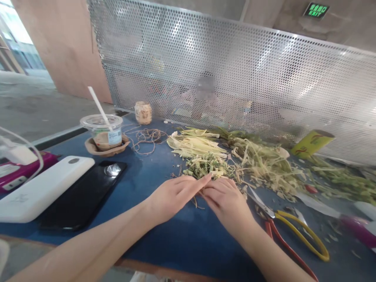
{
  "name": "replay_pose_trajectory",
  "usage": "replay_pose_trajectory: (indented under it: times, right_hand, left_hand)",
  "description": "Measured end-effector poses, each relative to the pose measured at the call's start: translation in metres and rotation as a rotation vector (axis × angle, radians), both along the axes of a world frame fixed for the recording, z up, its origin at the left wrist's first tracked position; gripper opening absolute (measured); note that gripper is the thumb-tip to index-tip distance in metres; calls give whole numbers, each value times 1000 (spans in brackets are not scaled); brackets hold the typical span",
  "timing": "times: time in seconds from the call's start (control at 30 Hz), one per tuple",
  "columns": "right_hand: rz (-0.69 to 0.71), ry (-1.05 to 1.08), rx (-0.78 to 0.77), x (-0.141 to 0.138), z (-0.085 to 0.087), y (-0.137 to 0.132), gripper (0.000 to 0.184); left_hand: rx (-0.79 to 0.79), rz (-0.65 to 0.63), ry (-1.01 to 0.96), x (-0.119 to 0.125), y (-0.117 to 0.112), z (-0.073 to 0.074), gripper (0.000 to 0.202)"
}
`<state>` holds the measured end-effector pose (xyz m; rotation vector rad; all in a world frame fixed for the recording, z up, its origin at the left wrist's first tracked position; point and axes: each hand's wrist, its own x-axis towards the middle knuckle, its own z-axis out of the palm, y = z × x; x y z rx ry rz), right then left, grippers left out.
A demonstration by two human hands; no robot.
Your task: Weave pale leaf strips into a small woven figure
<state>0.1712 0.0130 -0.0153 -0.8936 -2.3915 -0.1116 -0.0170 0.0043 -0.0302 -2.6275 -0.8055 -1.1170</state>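
Observation:
My left hand (173, 196) and my right hand (227, 199) meet at the middle of the blue table. Both are closed, their fingers bent round the near end of a bundle of dried green plants (202, 164). My left thumb lies across the top, and what is under my fingers is hidden. Just behind the bundle is a pile of pale yellow husks (196, 143). To the right of my right hand lie scissors (273, 214) with a yellow and a red handle, their blades apart.
Dried leaves (264, 164) heap up at the right, near a yellow tube (313, 143). Tangled twine (148, 137) lies behind a lidded cup (102, 133). A black phone (85, 196), white power bank (44, 188) and purple power strip (11, 178) occupy the left. A perforated metal screen (176, 51) stands behind.

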Motion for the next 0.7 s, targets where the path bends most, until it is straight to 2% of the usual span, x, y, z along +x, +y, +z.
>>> replay_pose_trajectory:
  times: [0.1, 0.2, 0.3, 0.4, 0.5, 0.6, 0.7]
  right_hand:
    - [-24, 108, -147, 0, 2, 1, 9]
    - [-32, 253, -284, 1, 3, 4, 8]
    - [-30, 316, -350, 2, 4, 5, 10]
    - [-26, 302, -367, 2, 5, 6, 8]
    - [2, 249, -421, 3, 7, 6, 7]
    - [13, 146, -362, 5, 8, 8, 4]
    - [14, 21, -237, 7, 8, 9, 7]
  left_hand:
    - [-50, -44, -31, 0, -1, 3, 59]
    - [-189, -35, -137, 1, 0, 5, 55]
    - [-291, -14, -199, 2, 0, 5, 55]
    - [-301, -4, -173, 2, 0, 5, 54]
    - [-232, -34, -131, 1, 1, 7, 54]
    - [-190, -57, -82, 0, 2, 8, 54]
    - [-244, -37, -62, -1, 3, 8, 54]
